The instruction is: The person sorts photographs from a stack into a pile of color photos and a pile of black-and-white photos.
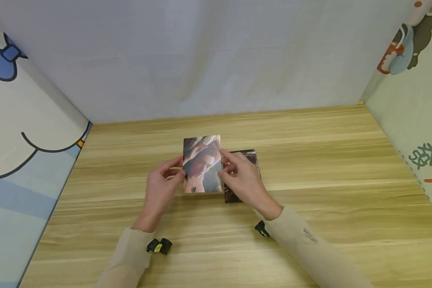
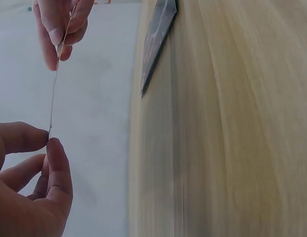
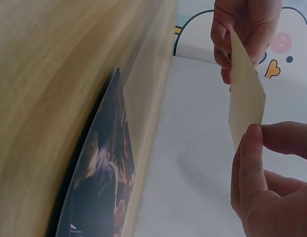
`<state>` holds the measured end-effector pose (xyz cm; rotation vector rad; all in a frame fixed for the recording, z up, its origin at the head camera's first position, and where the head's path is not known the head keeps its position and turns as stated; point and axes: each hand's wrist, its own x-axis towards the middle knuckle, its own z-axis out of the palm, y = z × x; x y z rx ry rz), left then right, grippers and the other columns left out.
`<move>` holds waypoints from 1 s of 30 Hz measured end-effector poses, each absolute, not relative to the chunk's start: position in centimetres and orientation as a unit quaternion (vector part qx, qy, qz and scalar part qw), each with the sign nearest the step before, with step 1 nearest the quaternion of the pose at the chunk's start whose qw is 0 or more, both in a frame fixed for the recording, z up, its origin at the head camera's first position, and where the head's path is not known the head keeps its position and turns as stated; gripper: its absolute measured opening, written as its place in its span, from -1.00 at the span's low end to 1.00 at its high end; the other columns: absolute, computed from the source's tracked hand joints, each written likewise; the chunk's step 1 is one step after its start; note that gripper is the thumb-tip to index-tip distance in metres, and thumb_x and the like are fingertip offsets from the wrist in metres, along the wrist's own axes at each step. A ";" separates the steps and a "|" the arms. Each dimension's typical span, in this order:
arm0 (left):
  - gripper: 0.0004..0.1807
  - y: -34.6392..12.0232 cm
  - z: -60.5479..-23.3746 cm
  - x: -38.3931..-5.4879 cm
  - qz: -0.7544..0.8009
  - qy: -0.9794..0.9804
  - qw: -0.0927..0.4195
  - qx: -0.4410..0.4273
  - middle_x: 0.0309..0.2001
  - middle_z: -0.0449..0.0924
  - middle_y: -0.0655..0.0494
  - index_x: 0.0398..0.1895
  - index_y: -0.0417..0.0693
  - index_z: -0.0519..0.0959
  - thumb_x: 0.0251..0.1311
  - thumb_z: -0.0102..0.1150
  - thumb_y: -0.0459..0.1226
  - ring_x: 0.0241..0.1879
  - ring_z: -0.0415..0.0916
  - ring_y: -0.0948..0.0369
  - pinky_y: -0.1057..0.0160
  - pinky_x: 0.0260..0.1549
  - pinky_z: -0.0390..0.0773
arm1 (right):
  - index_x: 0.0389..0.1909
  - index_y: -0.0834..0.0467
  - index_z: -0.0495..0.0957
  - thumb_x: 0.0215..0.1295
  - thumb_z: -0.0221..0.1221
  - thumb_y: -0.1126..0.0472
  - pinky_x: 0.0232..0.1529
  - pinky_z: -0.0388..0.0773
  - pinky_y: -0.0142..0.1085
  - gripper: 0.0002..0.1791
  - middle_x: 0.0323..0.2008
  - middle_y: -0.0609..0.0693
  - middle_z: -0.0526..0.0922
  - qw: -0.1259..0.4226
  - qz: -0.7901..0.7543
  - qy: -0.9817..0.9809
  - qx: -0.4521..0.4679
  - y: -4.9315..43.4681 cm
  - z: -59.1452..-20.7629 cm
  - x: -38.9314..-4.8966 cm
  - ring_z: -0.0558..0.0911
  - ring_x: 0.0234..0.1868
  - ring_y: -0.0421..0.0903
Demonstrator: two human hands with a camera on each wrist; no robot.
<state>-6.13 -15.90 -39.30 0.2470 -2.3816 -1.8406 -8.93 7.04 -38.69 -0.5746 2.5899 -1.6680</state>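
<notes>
Between my two hands a photo card [image 1: 202, 165] is held up off the table, its picture of a person facing the head camera. My left hand [image 1: 163, 186] pinches its left edge between thumb and fingers. At the opposite edge, my right hand [image 1: 245, 180] pinches it the same way. The right wrist view shows the card's plain pale back [image 3: 246, 94]; from the left wrist it appears edge-on as a thin line. Below my right hand lies a dark stack of photo cards [image 3: 101, 177], partly hidden by that hand in the head view.
The wood-grain table [image 1: 320, 160] spreads around the hands. A white sheet [image 1: 137, 60] stands behind it. Cartoon-printed panels flank it, the left panel [image 1: 18, 120] and the right panel [image 1: 417, 112]. Black wrist straps [image 1: 160, 246] show at the sleeves.
</notes>
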 end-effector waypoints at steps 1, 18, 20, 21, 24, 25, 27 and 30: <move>-0.50 -16.0 -39.3 -6.2 -0.605 -0.790 0.058 0.082 0.07 0.62 -0.24 0.28 -0.28 0.60 0.23 0.22 -0.51 -0.19 0.62 0.32 0.54 -0.19 0.60 | 0.42 0.27 0.46 0.25 0.34 0.39 -0.10 0.71 -0.26 -0.33 0.00 0.10 0.63 0.005 -0.528 0.829 -0.183 6.9 -38.8 -9.0 0.72 -0.12 -0.06; -0.42 -17.6 -40.3 -6.3 -0.495 -0.868 0.015 0.043 0.24 0.54 -0.28 0.36 -0.36 0.49 0.22 0.25 -0.51 0.07 0.64 -0.15 0.21 -0.03 0.71 | 0.50 0.27 0.33 0.23 0.26 0.48 -0.28 0.67 -0.37 -0.23 0.06 0.16 0.56 0.083 -0.476 0.855 -0.189 5.2 -39.9 -9.7 0.66 -0.20 -0.13; -0.43 -17.7 -40.5 -6.4 -0.483 -0.875 0.016 0.039 0.24 0.54 -0.27 0.34 -0.37 0.51 0.21 0.25 -0.52 0.07 0.65 -0.14 0.16 -0.03 0.72 | 0.50 0.29 0.33 0.22 0.25 0.49 -0.27 0.66 -0.36 -0.23 0.09 0.18 0.55 0.092 -0.464 0.860 -0.191 5.0 -40.0 -9.7 0.66 -0.20 -0.12; -0.43 -17.8 -40.6 -6.4 -0.477 -0.878 0.016 0.037 0.23 0.54 -0.27 0.33 -0.37 0.52 0.20 0.25 -0.52 0.06 0.65 -0.14 0.14 -0.03 0.72 | 0.49 0.30 0.33 0.22 0.26 0.49 -0.26 0.67 -0.35 -0.24 0.12 0.19 0.55 0.095 -0.459 0.862 -0.192 5.0 -40.1 -9.7 0.66 -0.19 -0.11; -0.43 -17.9 -40.9 -6.6 -0.460 -0.887 0.015 0.037 0.22 0.54 -0.25 0.31 -0.36 0.54 0.16 0.26 -0.52 0.05 0.66 -0.12 0.12 -0.04 0.72 | 0.50 0.29 0.32 0.23 0.28 0.48 -0.21 0.66 -0.34 -0.22 0.19 0.21 0.53 0.107 -0.442 0.870 -0.190 4.7 -40.2 -9.7 0.65 -0.16 -0.10; -0.43 -17.9 -41.0 -6.6 -0.455 -0.890 0.013 0.037 0.22 0.54 -0.26 0.30 -0.36 0.55 0.15 0.26 -0.52 0.04 0.67 -0.12 0.12 -0.05 0.73 | 0.51 0.29 0.31 0.24 0.29 0.47 -0.20 0.66 -0.33 -0.22 0.20 0.21 0.53 0.111 -0.436 0.873 -0.189 4.6 -40.2 -9.7 0.64 -0.15 -0.09; -0.42 -17.9 -41.1 -6.6 -0.447 -0.894 0.009 0.038 0.22 0.53 -0.26 0.31 -0.36 0.54 0.13 0.26 -0.52 0.03 0.67 -0.12 0.15 -0.08 0.73 | 0.51 0.28 0.31 0.26 0.30 0.45 -0.19 0.65 -0.32 -0.22 0.23 0.21 0.52 0.118 -0.431 0.875 -0.188 4.5 -40.2 -9.8 0.64 -0.14 -0.08; -0.40 -17.9 -41.3 -6.6 -0.438 -0.898 0.002 0.041 0.21 0.51 -0.29 0.32 -0.37 0.53 0.12 0.25 -0.53 0.02 0.68 -0.12 0.18 -0.12 0.73 | 0.51 0.29 0.31 0.28 0.30 0.44 -0.18 0.66 -0.31 -0.24 0.24 0.22 0.52 0.125 -0.427 0.875 -0.192 4.4 -40.3 -9.8 0.64 -0.11 -0.06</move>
